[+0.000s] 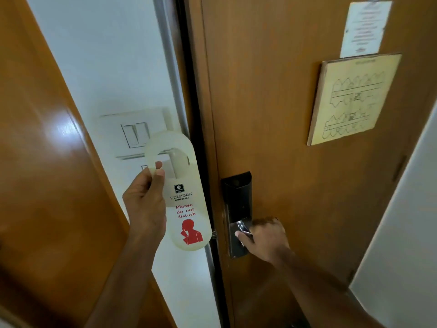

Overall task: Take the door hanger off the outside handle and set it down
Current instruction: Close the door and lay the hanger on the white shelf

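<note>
head | left hand (144, 204): thumb and forefinger pinched on the hook rim of the door hanger (186, 197), which hangs upright below the fingertips, clear of the door | right hand (264, 240): fingers wrapped around the door handle (242, 227) on the black lock plate (237, 209), thumb along the lever

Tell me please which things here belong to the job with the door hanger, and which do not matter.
Belong to the job:
white plastic "do not disturb" door hanger, held by left hand
metal door handle, gripped by right hand

Do not matter:
white wall switch plate
yellowed floor plan board
white paper notice
</note>
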### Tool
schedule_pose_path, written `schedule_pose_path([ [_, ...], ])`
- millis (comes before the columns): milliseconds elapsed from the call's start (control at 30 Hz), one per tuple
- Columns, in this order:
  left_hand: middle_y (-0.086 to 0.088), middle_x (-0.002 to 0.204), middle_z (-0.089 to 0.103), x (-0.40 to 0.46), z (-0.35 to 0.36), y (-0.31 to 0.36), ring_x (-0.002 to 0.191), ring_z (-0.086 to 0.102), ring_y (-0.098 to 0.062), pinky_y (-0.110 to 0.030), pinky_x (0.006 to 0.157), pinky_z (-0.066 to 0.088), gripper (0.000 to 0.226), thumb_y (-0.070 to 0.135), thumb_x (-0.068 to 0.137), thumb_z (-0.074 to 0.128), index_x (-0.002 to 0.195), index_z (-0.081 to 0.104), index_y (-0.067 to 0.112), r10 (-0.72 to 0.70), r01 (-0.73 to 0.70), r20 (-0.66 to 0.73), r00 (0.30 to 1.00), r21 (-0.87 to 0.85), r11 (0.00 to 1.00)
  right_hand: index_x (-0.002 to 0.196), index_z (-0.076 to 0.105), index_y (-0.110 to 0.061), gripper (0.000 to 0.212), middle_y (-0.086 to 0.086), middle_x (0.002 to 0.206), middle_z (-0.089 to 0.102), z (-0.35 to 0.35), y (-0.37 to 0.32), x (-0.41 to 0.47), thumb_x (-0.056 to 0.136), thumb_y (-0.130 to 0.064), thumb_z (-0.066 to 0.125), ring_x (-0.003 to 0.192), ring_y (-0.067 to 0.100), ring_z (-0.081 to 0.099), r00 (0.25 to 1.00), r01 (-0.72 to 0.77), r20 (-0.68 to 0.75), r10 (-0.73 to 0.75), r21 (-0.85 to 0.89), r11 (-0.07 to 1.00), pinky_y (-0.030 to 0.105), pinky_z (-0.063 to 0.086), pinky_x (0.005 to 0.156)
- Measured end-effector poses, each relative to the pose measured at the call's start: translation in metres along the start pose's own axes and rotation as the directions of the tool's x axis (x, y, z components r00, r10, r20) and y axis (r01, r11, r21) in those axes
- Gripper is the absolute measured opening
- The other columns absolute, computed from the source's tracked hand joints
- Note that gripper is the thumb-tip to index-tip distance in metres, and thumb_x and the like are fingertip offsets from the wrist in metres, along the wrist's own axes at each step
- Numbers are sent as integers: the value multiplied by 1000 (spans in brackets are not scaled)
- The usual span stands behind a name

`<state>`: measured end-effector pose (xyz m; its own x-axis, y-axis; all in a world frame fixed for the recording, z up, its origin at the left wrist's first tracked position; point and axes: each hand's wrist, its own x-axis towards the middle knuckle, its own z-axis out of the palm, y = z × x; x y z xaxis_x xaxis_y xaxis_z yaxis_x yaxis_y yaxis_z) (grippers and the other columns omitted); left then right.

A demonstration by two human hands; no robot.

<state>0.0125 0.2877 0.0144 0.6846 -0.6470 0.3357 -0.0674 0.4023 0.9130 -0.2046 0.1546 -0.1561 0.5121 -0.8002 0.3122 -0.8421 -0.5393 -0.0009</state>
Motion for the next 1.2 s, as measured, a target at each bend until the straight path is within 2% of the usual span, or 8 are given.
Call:
schedule_pose_path([
  [100,22,86,78,20,2,2,79,73,4,-13,55,57,16,20,102,59,104,74,28,44,-44,5,999,-28,999,53,51,-20,79,-9,42,43,17,-2,36,87,-79,11,40,5,42,999,-25,23,25,17,1000,32,43,69],
  [233,23,87,77,30,6,2,79,72,5,-11,56,55,12,22,100,61,100,72,23,113,-113,11,994,-49,992,47,40,-22,77,-11,39,34,36,-9,66,83,-82,10,37,3,37,994,-109,-12,111,84,990,30,34,63],
  [367,22,90,78,36,15,6,84,73,4,-13,61,58,12,27,97,63,102,71,21,166,-168,-34,986,-68,983,50,47,-22,85,-10,43,42,47,-13,92,77,-87,0,41,6,46,987,-159,39,155,168,973,27,34,58],
  [500,20,91,79,41,25,11,85,74,4,-13,62,58,12,21,101,61,103,73,22,167,-176,-97,981,-92,980,57,56,-20,77,-10,47,45,53,-12,110,84,-85,23,41,7,46,975,-222,81,209,230,947,19,36,45],
  [633,15,99,79,44,27,14,90,74,0,-14,68,57,17,16,102,59,110,75,18,154,-175,-163,975,-128,976,57,57,-20,71,-11,45,44,60,-12,124,86,-81,33,38,4,42,973,-233,70,222,256,938,16,26,39],
  [800,15,94,81,47,32,12,89,74,0,-13,73,57,21,12,101,61,118,73,7,155,-189,-245,957,-119,975,58,58,-20,67,-10,47,48,67,-10,137,89,-75,36,40,5,47,977,-215,53,208,287,933,17,31,42],
  [1067,14,96,82,45,35,13,98,73,-4,-18,83,58,18,12,100,63,90,77,18,163,-199,-261,951,-118,973,60,54,-22,60,-9,49,52,69,-10,151,91,-70,35,44,5,51,981,-196,53,189,301,933,19,37,46],
  [1200,13,97,82,45,36,13,100,74,-5,-19,83,59,20,11,99,63,89,77,19,161,-203,-275,948,-131,970,59,46,-24,57,-9,50,50,72,-9,156,92,-69,36,45,7,51,983,-180,23,182,307,935,20,38,47],
])
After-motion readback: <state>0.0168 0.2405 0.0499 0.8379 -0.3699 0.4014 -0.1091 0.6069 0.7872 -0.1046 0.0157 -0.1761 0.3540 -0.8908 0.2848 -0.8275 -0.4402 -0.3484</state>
